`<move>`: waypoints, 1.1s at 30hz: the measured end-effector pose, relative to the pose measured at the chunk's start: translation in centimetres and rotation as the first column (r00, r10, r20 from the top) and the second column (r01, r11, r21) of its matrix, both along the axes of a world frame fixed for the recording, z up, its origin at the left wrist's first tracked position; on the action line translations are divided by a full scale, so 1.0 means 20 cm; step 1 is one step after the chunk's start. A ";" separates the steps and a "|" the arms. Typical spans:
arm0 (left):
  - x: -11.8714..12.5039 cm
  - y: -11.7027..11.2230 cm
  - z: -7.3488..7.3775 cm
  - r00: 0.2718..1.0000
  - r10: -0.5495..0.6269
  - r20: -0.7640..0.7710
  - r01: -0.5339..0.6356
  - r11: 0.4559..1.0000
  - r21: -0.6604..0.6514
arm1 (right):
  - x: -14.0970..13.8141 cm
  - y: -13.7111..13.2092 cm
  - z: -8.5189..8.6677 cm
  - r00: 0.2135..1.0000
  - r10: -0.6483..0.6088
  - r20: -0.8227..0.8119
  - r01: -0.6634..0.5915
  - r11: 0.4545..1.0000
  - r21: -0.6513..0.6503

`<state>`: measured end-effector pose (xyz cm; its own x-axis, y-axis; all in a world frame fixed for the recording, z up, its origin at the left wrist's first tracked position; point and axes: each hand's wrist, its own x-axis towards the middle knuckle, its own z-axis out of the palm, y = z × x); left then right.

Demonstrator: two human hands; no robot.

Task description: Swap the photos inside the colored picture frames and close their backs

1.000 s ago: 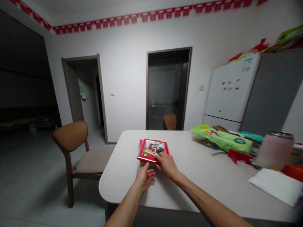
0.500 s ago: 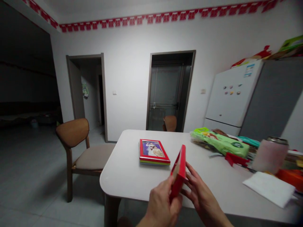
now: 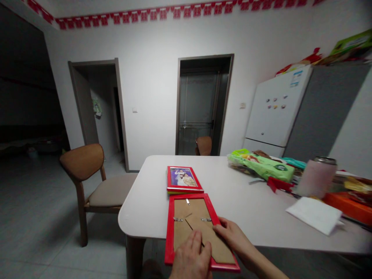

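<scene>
The person's left hand [image 3: 190, 255] and right hand [image 3: 233, 235] are bare; behind the right wrist [image 3: 249, 252], a slim forearm [image 3: 267, 267] shows uncovered.

Matt board backing [image 3: 198, 211], metal clips [image 3: 187, 202]

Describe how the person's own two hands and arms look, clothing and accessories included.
The left hand is ungloved, with no ring on the fingers that show. The right hand is ungloved too; its slim forearm shows no sleeve, watch or bracelet. Any sleeves higher up are out of view.
</scene>
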<state>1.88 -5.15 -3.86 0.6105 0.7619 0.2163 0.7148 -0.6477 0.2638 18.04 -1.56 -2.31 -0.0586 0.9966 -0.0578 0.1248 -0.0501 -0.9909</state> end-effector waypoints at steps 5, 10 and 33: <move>0.02 0.02 -0.04 1.000 -0.016 0.008 0.016 0.999 -0.044 | 0.05 0.08 -0.08 0.874 -0.106 0.474 0.061 0.992 0.110; 0.03 0.03 -0.07 1.000 -0.017 0.026 0.018 0.999 -0.037 | 0.07 0.11 -0.08 0.726 -0.132 0.675 0.025 0.986 0.165; -0.23 0.23 -0.02 0.881 0.393 0.265 -0.331 0.910 -0.248 | -0.03 0.16 -0.05 0.390 -0.230 0.892 -0.060 0.960 0.274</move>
